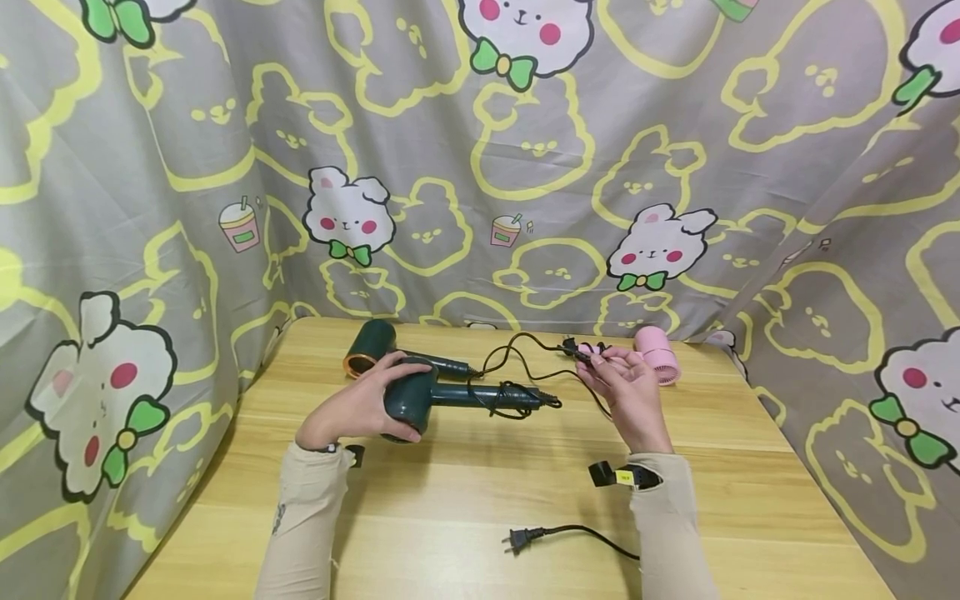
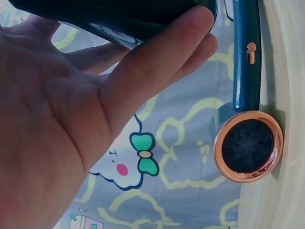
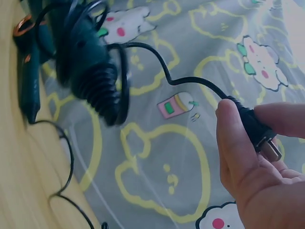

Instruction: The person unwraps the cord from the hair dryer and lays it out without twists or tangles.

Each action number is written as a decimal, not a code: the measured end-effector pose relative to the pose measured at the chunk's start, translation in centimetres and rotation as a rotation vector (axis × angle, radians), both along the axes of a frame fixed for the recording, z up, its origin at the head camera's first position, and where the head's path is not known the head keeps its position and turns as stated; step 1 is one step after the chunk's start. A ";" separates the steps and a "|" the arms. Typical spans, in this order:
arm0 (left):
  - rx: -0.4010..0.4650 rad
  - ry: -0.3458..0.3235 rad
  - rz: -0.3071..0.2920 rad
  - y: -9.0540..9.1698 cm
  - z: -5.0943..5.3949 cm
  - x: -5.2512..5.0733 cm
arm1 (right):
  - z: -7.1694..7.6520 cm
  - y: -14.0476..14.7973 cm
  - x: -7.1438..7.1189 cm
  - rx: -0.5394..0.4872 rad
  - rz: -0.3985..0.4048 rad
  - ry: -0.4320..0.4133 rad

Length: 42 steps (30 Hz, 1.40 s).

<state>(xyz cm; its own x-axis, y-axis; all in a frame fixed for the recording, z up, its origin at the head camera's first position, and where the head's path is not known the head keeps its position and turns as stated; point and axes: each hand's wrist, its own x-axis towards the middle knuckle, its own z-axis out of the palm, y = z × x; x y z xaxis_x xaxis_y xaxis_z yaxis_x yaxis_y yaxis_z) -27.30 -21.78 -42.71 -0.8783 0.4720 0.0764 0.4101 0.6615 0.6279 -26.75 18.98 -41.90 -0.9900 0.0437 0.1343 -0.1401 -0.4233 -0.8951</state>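
A dark green hair dryer (image 1: pixel 408 407) is held above the table by its barrel, with the left hand's (image 1: pixel 363 404) thumb and fingers spread around it. Its handle points right, and black cord (image 1: pixel 504 402) loops loosely around the handle. In the right wrist view the right hand (image 3: pixel 259 176) pinches the plug (image 3: pixel 253 123) at the end of that cord between thumb and fingers. Behind the held one, a second dark green hair dryer (image 1: pixel 375 340) with a copper rim lies on the table; its handle is partly covered in the head view.
A pink hair dryer (image 1: pixel 655 350) lies at the back right, partly behind the right hand. Nearer the front, a loose black two-pin plug (image 1: pixel 522 537) rests on the wooden table (image 1: pixel 450 517), its cord passing under the right forearm. Patterned curtain (image 1: pixel 420 125) surrounds the table's back and sides.
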 end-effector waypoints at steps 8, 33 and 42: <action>0.005 0.006 -0.001 0.0 0.1 0.1 | 0.5 0.2 0.5 -0.101 0.130 0.046; 0.003 0.015 -0.008 -0.1 0.3 0.2 | 0.4 0.2 1.0 0.129 0.531 0.143; 0.009 -0.001 -0.003 -0.2 0.1 0.1 | -0.2 -0.8 0.9 0.275 0.582 0.068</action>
